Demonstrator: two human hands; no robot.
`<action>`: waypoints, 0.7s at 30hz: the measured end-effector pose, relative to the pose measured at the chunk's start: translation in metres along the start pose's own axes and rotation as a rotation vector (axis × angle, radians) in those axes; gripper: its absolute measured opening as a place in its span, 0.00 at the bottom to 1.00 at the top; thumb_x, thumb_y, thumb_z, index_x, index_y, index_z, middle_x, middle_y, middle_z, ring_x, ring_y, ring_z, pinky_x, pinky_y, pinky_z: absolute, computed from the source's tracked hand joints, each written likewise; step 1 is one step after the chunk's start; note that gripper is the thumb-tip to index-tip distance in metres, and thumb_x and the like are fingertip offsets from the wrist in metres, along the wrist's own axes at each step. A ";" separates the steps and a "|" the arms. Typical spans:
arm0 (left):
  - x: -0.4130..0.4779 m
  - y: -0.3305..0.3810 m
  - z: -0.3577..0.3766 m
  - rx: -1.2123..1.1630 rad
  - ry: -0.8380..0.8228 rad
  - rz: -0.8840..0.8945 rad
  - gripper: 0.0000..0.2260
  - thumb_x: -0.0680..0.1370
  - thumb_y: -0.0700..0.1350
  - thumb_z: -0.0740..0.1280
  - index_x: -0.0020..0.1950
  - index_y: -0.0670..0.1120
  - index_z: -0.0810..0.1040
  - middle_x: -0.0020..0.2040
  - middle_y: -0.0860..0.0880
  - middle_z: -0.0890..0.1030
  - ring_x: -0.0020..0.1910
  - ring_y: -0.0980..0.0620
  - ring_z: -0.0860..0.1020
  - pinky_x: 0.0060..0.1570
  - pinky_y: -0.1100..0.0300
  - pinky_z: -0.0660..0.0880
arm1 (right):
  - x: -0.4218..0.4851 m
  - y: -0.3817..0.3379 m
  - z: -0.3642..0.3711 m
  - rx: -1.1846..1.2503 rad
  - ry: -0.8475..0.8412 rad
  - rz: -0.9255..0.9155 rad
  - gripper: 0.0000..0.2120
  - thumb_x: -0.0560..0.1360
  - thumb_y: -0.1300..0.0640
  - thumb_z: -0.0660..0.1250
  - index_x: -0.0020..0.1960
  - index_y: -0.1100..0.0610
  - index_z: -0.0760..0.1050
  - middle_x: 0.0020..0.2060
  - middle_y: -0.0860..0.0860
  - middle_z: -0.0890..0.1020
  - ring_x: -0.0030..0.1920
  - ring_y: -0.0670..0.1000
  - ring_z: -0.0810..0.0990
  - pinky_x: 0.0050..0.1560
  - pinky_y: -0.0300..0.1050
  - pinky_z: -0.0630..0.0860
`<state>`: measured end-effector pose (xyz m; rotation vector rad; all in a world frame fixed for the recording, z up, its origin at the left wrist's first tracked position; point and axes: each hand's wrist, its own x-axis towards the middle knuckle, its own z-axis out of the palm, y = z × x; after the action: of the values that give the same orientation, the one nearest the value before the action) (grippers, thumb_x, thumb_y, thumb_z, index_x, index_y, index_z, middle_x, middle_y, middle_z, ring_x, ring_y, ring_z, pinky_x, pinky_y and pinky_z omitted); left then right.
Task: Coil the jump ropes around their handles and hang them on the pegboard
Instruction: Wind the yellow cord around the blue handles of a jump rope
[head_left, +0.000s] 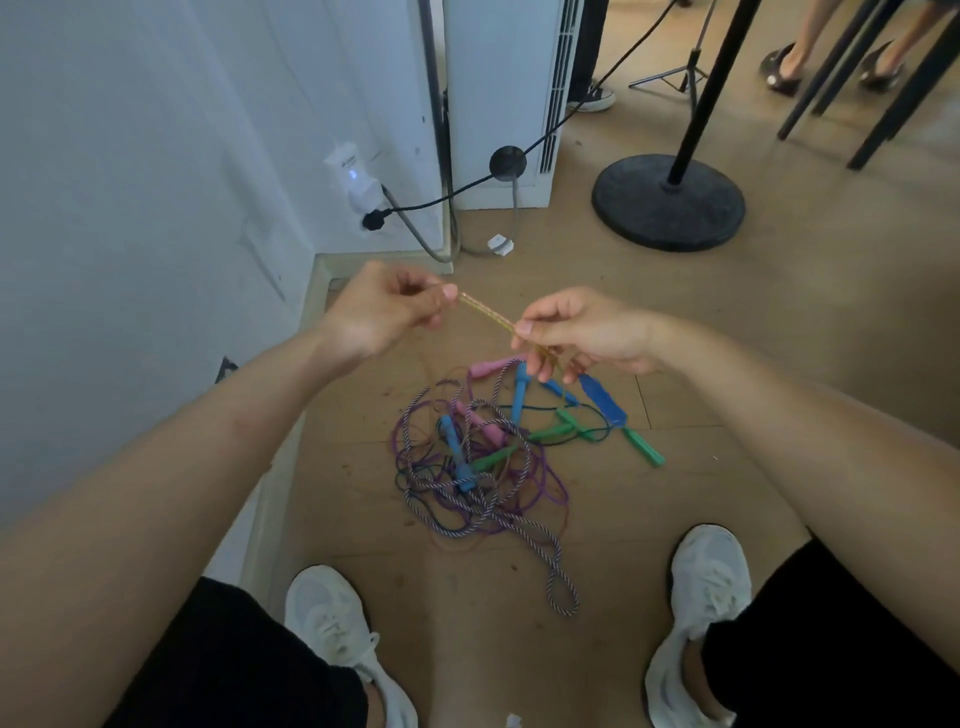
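A yellow braided jump rope (485, 313) is stretched taut between my two hands above the floor. My left hand (387, 312) pinches one end of that stretch; my right hand (582, 335) pinches the other, and more of the rope hangs below its fingers. Under my hands lies a tangled pile of jump ropes (483, 483) in purple, striped and dark cord. Pink handles (491, 368), blue handles (602, 400) and green handles (644, 449) are mixed into the pile. No pegboard is in view.
A white wall (130, 208) with a plugged-in socket (358, 192) stands at left. A black round stand base (670, 202) and dark chair legs (883, 104) are behind the pile. Other people's feet (784, 65) show at top right. My white shoes (332, 623) flank the pile.
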<state>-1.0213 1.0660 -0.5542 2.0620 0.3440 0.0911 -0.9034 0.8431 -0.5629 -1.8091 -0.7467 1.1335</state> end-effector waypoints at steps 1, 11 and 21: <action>0.001 -0.001 -0.007 -0.009 0.059 -0.007 0.08 0.79 0.49 0.70 0.43 0.49 0.83 0.34 0.51 0.80 0.35 0.52 0.77 0.43 0.57 0.75 | -0.001 0.001 -0.001 -0.017 0.006 -0.007 0.10 0.81 0.57 0.64 0.55 0.62 0.78 0.41 0.57 0.83 0.38 0.50 0.82 0.31 0.40 0.77; 0.007 -0.017 -0.041 0.226 0.268 0.016 0.05 0.77 0.47 0.73 0.49 0.47 0.84 0.42 0.49 0.84 0.41 0.51 0.81 0.51 0.52 0.79 | -0.006 0.000 -0.005 0.036 -0.007 0.020 0.13 0.83 0.56 0.58 0.57 0.62 0.78 0.38 0.57 0.81 0.38 0.51 0.81 0.34 0.43 0.75; -0.019 0.004 0.019 0.163 -0.159 0.322 0.11 0.75 0.45 0.75 0.57 0.51 0.82 0.51 0.53 0.85 0.52 0.54 0.83 0.54 0.55 0.79 | -0.010 -0.011 0.004 0.288 -0.123 -0.019 0.15 0.84 0.57 0.56 0.62 0.65 0.75 0.47 0.60 0.83 0.44 0.55 0.84 0.34 0.44 0.80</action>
<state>-1.0345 1.0427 -0.5582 2.2547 -0.0840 0.0955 -0.9121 0.8413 -0.5500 -1.5003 -0.6334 1.2781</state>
